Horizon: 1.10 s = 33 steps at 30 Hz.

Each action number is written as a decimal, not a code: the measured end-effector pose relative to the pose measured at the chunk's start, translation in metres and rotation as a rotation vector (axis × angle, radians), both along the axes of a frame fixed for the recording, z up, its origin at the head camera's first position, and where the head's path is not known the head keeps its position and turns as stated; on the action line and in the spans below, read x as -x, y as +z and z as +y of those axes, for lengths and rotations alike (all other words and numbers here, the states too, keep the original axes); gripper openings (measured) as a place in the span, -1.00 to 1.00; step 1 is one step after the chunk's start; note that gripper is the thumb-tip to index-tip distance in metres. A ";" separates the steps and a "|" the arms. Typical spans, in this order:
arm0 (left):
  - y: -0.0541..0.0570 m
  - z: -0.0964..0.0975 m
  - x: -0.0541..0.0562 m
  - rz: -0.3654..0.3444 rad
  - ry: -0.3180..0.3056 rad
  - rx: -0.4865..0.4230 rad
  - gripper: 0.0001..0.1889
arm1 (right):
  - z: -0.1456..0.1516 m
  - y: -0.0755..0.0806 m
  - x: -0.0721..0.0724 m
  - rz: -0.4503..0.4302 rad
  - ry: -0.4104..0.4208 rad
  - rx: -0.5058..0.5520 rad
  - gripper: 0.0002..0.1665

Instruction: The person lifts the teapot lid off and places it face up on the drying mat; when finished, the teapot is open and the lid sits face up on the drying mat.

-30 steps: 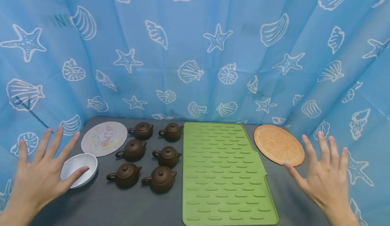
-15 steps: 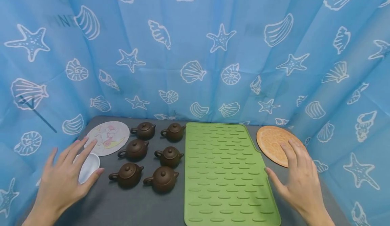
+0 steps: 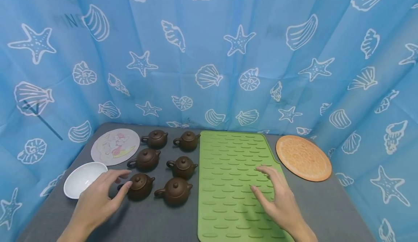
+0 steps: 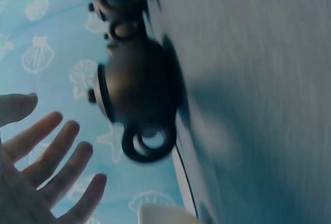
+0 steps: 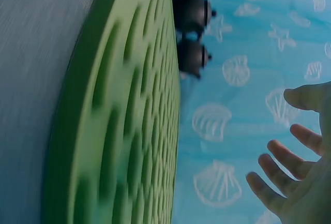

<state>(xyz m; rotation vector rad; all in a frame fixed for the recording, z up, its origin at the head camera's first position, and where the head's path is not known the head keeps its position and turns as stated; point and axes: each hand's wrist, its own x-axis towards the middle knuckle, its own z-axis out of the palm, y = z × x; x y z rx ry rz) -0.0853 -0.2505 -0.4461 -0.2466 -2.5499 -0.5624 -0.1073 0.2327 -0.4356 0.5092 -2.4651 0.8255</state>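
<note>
Several dark brown teapots stand in two columns on the grey table, handles to the left. My left hand [image 3: 99, 196] is beside the front left teapot [image 3: 140, 187], fingers apart and bent a little around nothing; its fingertips overlap that teapot's handle in the head view. The left wrist view shows the same hand [image 4: 44, 169] apart from the teapot [image 4: 137, 87]. Over the green ridged mat [image 3: 228, 184] hovers my right hand [image 3: 279, 198], thumb and fingers spread. Nothing is in the right hand [image 5: 292, 162] in its wrist view either. The front right teapot [image 3: 174, 191] sits left of the mat.
At the left lie a white bowl [image 3: 76, 180] and a round pale mat [image 3: 114, 146] with a cartoon picture. A round orange mat [image 3: 303, 158] lies right of the green mat. A blue curtain [image 3: 209, 53] with white shells hangs behind the table [image 3: 156, 222].
Both hands have moved inward and lower: the left from over the bowl to the front left teapot, the right from beside the orange mat to over the green mat. The teapots stay put.
</note>
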 end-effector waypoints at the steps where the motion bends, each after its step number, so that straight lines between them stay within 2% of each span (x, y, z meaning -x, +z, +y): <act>1: -0.001 0.005 -0.001 -0.024 -0.006 -0.020 -0.66 | -0.006 0.000 0.000 -0.021 0.021 0.015 -0.26; 6: -0.006 0.027 -0.003 -0.174 -0.054 -0.129 -0.75 | -0.035 -0.002 0.002 -0.142 0.163 0.148 -0.39; 11: -0.010 0.045 -0.002 -0.252 -0.141 -0.238 -0.72 | -0.064 -0.004 0.006 -0.351 0.313 0.310 -0.55; 14: -0.010 0.054 0.000 -0.308 -0.154 -0.293 -0.73 | -0.082 -0.004 0.010 -0.464 0.373 0.355 -0.60; 18: -0.010 0.062 0.002 -0.396 -0.123 -0.342 -0.77 | -0.105 -0.003 0.017 -0.567 0.431 0.390 -0.64; 24: -0.011 0.069 0.005 -0.477 -0.057 -0.342 -0.81 | -0.138 -0.005 0.028 -0.718 0.474 0.446 -0.68; 30: -0.016 0.072 0.009 -0.585 -0.028 -0.459 -0.81 | -0.165 -0.012 0.036 -0.754 0.515 0.465 -0.70; 33: -0.017 0.074 0.010 -0.613 -0.007 -0.513 -0.82 | -0.173 -0.017 0.038 -0.757 0.512 0.455 -0.70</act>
